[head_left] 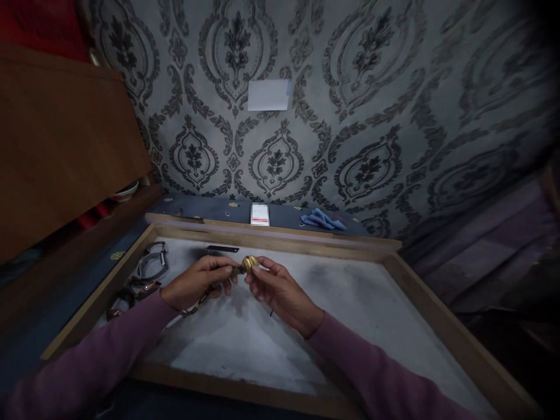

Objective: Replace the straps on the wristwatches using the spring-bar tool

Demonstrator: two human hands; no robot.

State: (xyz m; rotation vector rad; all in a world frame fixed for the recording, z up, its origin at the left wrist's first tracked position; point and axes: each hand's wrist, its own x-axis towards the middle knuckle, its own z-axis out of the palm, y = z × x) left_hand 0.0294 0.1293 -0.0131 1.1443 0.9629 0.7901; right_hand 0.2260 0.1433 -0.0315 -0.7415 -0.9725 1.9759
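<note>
Both hands are at work above a shallow wood-framed tray (280,238) with a pale, smudged floor. The right hand (285,296) has its grip closed, thumb and fingers pinching a gold-coloured piece (250,263). The left hand (199,283) has its grip closed on a dark strip (238,270) touching that piece; the join is too small to judge. The piece is raised over the tray, left of its middle and towards the far side. Beneath the left wrist shows a gold-toned band (193,308); whether it connects to the strip cannot be told.

In the tray's left part: 1 grey loop-shaped strap (153,266) at the far corner, with copper-toned watch-like items (149,289) nearer the left wrist. 1 flat black bar (222,249) lies near the far wall, beyond the left hand.

Behind the tray, a dark blue printed cover (210,208) carries 1 phone (260,214), its screen lit, and 1 crumpled blue cloth (322,220) to its right. 1 white sheet (268,95) is on the patterned wall (276,160).
</note>
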